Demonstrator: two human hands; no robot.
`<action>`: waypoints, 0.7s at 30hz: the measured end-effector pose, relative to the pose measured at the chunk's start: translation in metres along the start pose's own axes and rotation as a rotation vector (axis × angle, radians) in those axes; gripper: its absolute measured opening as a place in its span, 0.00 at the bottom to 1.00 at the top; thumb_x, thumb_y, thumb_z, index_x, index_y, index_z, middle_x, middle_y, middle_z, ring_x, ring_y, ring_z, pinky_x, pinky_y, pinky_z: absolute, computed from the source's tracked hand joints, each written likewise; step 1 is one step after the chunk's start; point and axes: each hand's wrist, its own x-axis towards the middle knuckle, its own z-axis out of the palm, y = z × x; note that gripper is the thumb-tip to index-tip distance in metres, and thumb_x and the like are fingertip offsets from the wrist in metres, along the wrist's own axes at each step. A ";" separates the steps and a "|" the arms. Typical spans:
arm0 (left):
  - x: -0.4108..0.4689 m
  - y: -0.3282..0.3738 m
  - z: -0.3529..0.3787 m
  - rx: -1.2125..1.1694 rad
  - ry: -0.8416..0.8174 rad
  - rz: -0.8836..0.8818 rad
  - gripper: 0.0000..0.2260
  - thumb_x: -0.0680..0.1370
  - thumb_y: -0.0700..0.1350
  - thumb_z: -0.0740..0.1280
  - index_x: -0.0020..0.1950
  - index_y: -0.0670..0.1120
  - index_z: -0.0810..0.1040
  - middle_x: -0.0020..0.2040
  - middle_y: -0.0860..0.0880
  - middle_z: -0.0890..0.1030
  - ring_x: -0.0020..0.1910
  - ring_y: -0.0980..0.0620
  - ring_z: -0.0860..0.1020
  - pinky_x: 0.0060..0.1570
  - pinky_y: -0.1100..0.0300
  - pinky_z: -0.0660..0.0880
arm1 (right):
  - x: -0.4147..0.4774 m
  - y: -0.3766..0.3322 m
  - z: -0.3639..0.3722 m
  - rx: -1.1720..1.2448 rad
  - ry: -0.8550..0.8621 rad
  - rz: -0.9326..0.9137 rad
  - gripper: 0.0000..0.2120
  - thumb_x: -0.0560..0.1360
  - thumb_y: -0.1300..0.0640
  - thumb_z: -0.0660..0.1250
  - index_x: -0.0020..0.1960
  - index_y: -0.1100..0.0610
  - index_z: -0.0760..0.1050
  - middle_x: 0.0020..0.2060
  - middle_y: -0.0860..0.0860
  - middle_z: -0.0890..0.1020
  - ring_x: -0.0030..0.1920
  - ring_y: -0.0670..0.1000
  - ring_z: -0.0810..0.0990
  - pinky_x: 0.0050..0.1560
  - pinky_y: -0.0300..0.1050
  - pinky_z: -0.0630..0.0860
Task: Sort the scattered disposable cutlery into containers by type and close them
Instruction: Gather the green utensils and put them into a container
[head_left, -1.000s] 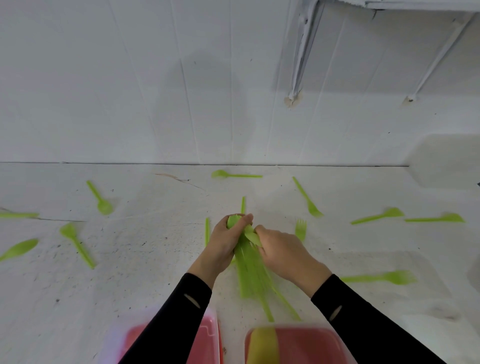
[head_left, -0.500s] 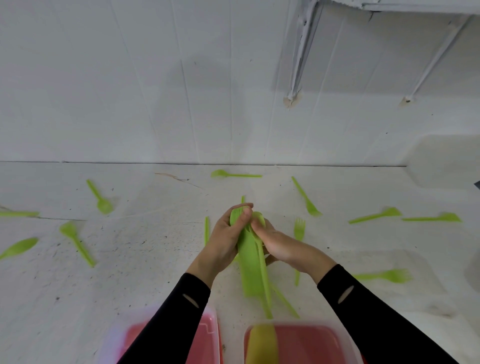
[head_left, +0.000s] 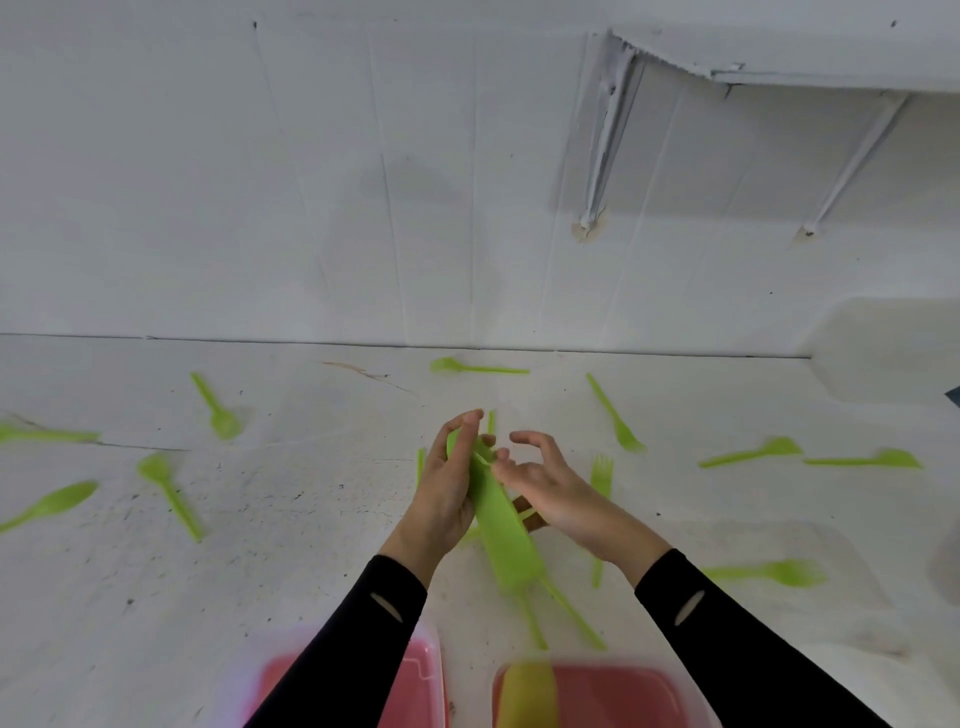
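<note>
White surface (head_left: 260, 545) fills the lower frame, with scattered cutlery (head_left: 769, 571) and two red containers (head_left: 415, 686) at the bottom edge. At centre the cutlery bundle (head_left: 501, 525) points lengthwise down toward the lower-right one. The left hand (head_left: 447, 488) grips its upper end. The right hand (head_left: 550, 488), just beside it, gripped it half a second ago and now has its fingers spread loosely.

A lime-green bundle of cutlery (head_left: 503, 530); a fork (head_left: 776, 572) and a spoon (head_left: 52, 504) share that green. White tabletop (head_left: 270, 525) flecked with dark specks. Red containers (head_left: 618, 696), black sleeves (head_left: 363, 639), plain white wall (head_left: 208, 182).
</note>
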 end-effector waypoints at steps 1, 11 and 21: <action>0.000 0.002 0.000 -0.050 0.023 0.013 0.17 0.78 0.53 0.67 0.60 0.43 0.74 0.48 0.44 0.77 0.38 0.50 0.79 0.42 0.56 0.81 | -0.003 0.000 0.003 -0.020 0.003 -0.044 0.17 0.80 0.44 0.62 0.66 0.42 0.61 0.54 0.45 0.80 0.46 0.39 0.78 0.44 0.34 0.72; -0.036 0.048 -0.016 -0.136 0.006 0.158 0.09 0.77 0.40 0.70 0.56 0.43 0.75 0.50 0.43 0.81 0.51 0.48 0.82 0.50 0.51 0.81 | -0.023 -0.026 0.054 -0.445 0.167 -0.506 0.22 0.82 0.47 0.58 0.74 0.39 0.58 0.64 0.38 0.74 0.64 0.40 0.74 0.61 0.46 0.74; -0.129 0.078 -0.066 0.096 0.234 0.289 0.14 0.80 0.52 0.66 0.56 0.42 0.75 0.52 0.42 0.82 0.54 0.47 0.83 0.48 0.51 0.79 | -0.065 -0.067 0.139 -1.007 0.241 -0.747 0.28 0.76 0.40 0.64 0.68 0.56 0.66 0.55 0.51 0.76 0.54 0.54 0.77 0.45 0.47 0.73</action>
